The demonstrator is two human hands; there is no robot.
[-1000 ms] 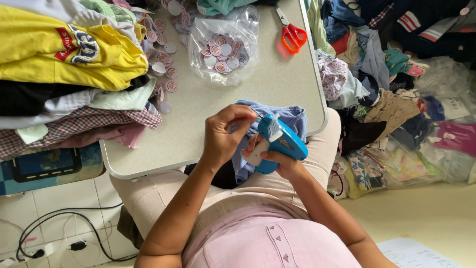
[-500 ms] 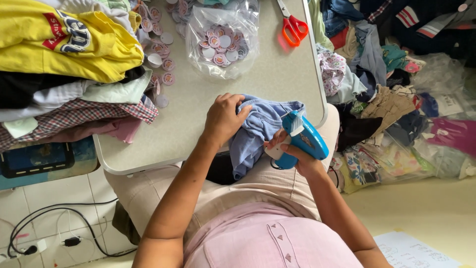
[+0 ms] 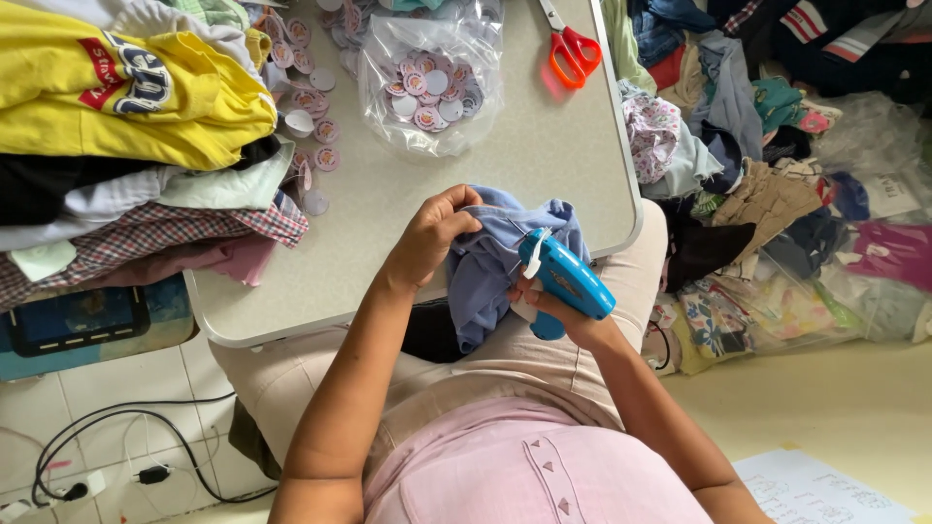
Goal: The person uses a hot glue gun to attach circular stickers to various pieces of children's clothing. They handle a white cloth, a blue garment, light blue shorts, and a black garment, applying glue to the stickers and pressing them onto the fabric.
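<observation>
My left hand pinches a bunched blue-grey garment at the near edge of the grey table. My right hand grips a bright blue tagging gun whose tip presses into the cloth just right of my left fingers. The garment hangs off the table edge onto my lap.
A tall pile of folded clothes, yellow shirt on top, fills the table's left side. A clear bag of round paper tags and loose tags lie at the middle. Orange-handled scissors rest at the far edge. Heaped clothes cover the floor right.
The garment has been gathered tighter under my left hand, and the tagging gun has turned so its tip now points into the cloth.
</observation>
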